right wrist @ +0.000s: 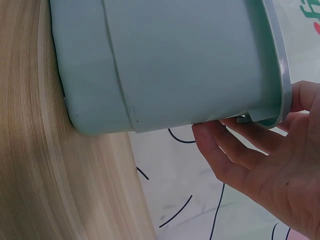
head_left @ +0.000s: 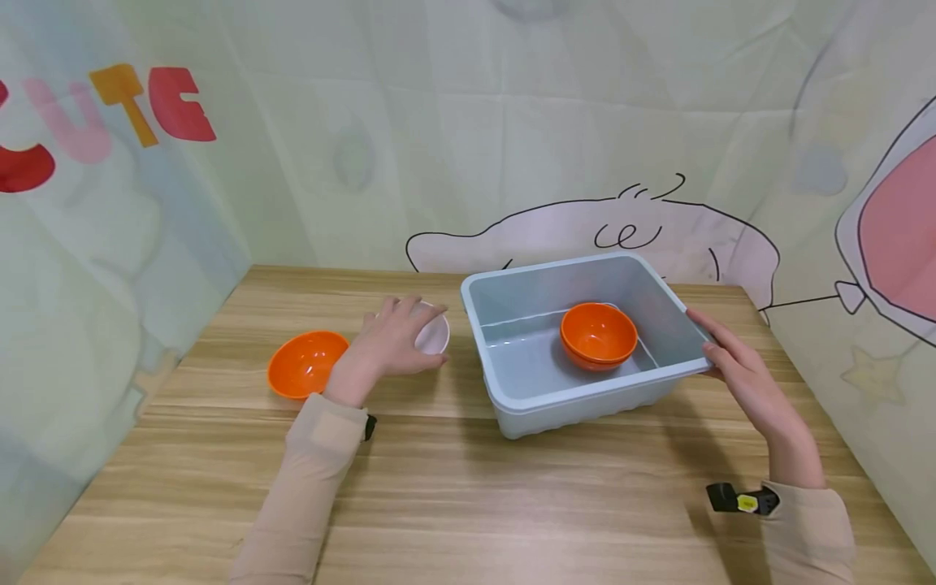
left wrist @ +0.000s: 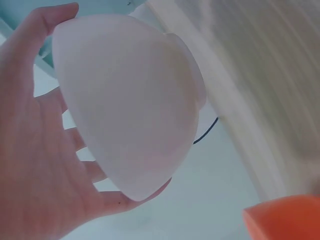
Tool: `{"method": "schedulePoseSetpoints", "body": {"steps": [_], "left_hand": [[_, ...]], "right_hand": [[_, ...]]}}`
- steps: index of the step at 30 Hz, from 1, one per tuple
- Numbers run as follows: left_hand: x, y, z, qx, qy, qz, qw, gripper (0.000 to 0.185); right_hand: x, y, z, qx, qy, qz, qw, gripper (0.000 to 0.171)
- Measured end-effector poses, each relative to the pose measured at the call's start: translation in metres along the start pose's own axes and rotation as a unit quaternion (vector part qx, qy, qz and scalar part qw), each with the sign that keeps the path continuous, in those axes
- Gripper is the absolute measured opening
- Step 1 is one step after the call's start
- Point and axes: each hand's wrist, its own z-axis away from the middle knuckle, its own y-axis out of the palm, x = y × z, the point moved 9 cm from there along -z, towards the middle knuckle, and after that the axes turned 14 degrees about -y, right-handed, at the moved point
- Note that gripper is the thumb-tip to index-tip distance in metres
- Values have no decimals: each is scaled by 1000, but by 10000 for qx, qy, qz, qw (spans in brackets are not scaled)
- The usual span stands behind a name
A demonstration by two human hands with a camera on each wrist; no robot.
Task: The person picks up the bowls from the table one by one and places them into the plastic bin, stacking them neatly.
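A: What sits at the left of the head view?
B: An orange bowl (head_left: 305, 363) stands alone on the wooden surface (head_left: 453, 496), left of centre; the same bowl shows as an orange corner at the lower right of the left wrist view.

A: And just to its right?
B: The left hand (head_left: 391, 337) lies over a white bowl (head_left: 431, 333); the left wrist view shows the fingers (left wrist: 45, 20) and thumb curled round the bowl's rounded outside, so the hand grips it; whether the bowl rests on the surface or is lifted off it, I cannot tell.

A: What is at the centre?
B: A pale blue-grey tub (head_left: 526, 398) stands on the surface, just right of the white bowl; inside it, toward the back right, lies a second orange bowl (head_left: 598, 333), and it looks like two nested together.

A: And on the right side?
B: The right hand (head_left: 738, 366) is against the tub's right rim; in the right wrist view its fingers (right wrist: 225, 150) hook under the rim's lip while the thumb lies on top, so the hand holds the tub's edge.
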Motion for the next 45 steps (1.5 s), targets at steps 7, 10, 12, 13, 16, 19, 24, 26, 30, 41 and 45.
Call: {"method": "schedulePoseSetpoints", "body": {"steps": [7,10,12,13,16,19,24,26,30,41,45], "left_hand": [[-7,-13,6,-118,106,-60,9999,75],[-10,-19,9,-155,152,-87,9997,75],[-12,-21,10,-162,152,-92,9997,75],[-13,-23,11,-173,151,-102,9997,75],[-15,-27,14,-207,152,-115,9996,75],[-18,-32,16,-260,162,-143,9994,75],[-24,-40,20,-399,269,-239,9986,74],[-27,-44,21,-454,330,-265,9981,74],[-32,-50,22,-467,423,-325,9975,72],[-44,-65,21,-625,657,-540,9944,70],[-49,-70,21,-684,713,-628,9931,71]], "right_hand": [[1,0,-1,22,40,33,10000,47],[1,0,-1,34,34,30,10000,47],[1,0,0,45,24,18,10000,48],[1,0,0,46,15,13,10000,48],[1,1,0,50,-17,-12,10000,47],[1,1,1,40,-59,-34,10000,47],[1,0,1,28,-101,-45,9999,47],[1,0,1,34,-96,-35,9999,47],[1,0,1,42,-102,-31,9999,47],[-1,0,1,31,-76,-36,10000,47],[-2,0,0,29,-72,-50,10000,47]]}}
